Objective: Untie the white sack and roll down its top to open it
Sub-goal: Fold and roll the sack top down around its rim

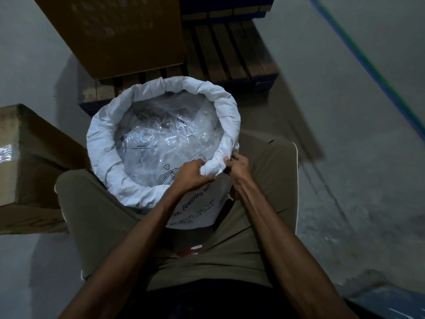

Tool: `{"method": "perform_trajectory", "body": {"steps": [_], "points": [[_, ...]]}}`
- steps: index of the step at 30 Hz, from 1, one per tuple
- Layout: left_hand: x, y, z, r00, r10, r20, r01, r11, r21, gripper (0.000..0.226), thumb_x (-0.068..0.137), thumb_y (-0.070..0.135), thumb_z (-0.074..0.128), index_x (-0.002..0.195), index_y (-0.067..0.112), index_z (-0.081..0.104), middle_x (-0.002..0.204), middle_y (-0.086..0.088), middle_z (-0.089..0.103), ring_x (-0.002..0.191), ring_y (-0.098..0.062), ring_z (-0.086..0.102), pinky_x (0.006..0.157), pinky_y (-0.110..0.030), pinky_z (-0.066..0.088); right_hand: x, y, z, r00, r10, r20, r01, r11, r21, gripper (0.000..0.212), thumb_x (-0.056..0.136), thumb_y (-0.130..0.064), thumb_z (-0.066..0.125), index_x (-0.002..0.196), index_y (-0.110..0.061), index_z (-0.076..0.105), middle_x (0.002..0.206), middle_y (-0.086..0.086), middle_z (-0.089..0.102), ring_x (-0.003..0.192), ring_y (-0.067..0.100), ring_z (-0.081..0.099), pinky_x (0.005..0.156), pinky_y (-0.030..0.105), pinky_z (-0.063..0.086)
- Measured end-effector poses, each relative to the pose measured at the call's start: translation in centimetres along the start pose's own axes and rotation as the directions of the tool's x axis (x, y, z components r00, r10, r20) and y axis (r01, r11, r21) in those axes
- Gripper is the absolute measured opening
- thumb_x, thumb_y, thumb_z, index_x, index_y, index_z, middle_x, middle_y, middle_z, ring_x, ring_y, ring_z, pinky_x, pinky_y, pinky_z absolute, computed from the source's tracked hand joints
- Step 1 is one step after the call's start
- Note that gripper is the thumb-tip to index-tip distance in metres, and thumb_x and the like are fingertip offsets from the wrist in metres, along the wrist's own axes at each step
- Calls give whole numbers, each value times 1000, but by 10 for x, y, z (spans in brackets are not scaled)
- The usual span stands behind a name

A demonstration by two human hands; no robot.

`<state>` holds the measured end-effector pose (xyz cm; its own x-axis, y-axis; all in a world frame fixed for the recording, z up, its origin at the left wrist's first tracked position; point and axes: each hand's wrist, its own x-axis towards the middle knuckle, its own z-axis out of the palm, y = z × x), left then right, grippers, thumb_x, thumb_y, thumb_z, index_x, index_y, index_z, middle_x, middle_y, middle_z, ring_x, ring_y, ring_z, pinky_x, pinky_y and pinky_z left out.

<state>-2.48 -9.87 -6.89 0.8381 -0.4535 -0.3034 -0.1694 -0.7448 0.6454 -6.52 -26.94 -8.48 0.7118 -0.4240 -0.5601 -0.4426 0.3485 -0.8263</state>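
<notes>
Both forearms reach forward from the bottom of the view, over the person's olive-trousered thighs, to the near rim of the white sack (161, 125), which stands on the floor between the knees. Each grip is clenched on the sack's rolled cuff: the left hand (192, 174) has its fingers curled over the roll from the inner side, and the right hand (238, 166) pinches the same fold from the outer side, just beside the left. No tie shows anywhere, so the untying looks done. Rolling is the step in hand, and it seems nearly finished: the cuff runs thick all round the mouth, and clear plastic bags (170, 139) lie exposed inside. Next, the near fold probably needs one more outward turn and a press to match the rest. Beyond the sack sit a wooden pallet (230, 56) and a cardboard box (115, 33).
</notes>
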Motion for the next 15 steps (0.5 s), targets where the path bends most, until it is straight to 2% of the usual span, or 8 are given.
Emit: {"method": "perform_trajectory", "body": {"steps": [2,4,5,7,9,10,12,15], "points": [[1,-7,-1,998,44,-54,-39,995,93,41,67,56,73,85,20,69,76,2,66,75,-26,66,57,-31,39,0,-3,3,997,55,44,-52,996,-65,24,92,6,64,116,3,63,115,25,69,104,40,68,83,46,62],[0,-4,1,992,49,-114,-37,994,104,28,68,45,75,78,21,66,72,0,65,71,-27,65,56,-30,35,-2,-9,5,999,4,54,14,944,-329,53,81,-8,68,131,1,53,128,26,62,114,38,64,92,50,56],[0,0,4,989,63,-133,-43,988,148,24,69,39,75,80,20,65,74,-2,67,71,-28,64,57,-30,35,-6,-13,5,996,-47,79,82,852,-517,70,77,-14,70,141,-1,44,139,24,52,122,38,58,99,48,52],[0,9,9,984,112,-142,-67,955,288,22,72,29,73,89,18,65,81,-5,70,75,-30,64,61,-31,35,-19,-21,4,968,-222,119,226,554,-802,99,77,-22,79,155,-4,21,155,22,26,133,43,44,103,44,45],[-1,12,14,980,148,-132,-81,906,416,21,78,21,70,96,13,63,85,-9,68,78,-32,63,62,-33,36,-24,-22,-4,871,-402,282,370,161,-915,119,75,-24,83,163,-15,4,166,18,8,144,47,29,111,55,39],[-2,10,17,975,176,-133,-96,882,462,19,80,18,69,97,11,63,85,-10,67,77,-31,63,61,-34,37,-22,-23,-8,821,-404,404,420,-54,-906,118,75,-21,82,164,-23,6,169,13,6,147,48,23,112,61,36],[-5,4,26,952,274,-134,-154,810,567,16,78,10,72,92,6,66,79,-12,70,72,-29,64,53,-35,43,-10,-23,-12,752,-271,601,486,-390,-782,97,75,-19,81,158,-31,32,166,5,27,149,45,22,114,66,30],[-8,-7,36,905,400,-144,-246,768,592,18,66,5,79,77,6,65,67,-11,68,64,-28,63,45,-32,45,3,-30,-7,635,-139,760,585,-556,-591,53,66,-15,84,117,-21,71,121,3,69,130,36,53,108,55,37]]}}
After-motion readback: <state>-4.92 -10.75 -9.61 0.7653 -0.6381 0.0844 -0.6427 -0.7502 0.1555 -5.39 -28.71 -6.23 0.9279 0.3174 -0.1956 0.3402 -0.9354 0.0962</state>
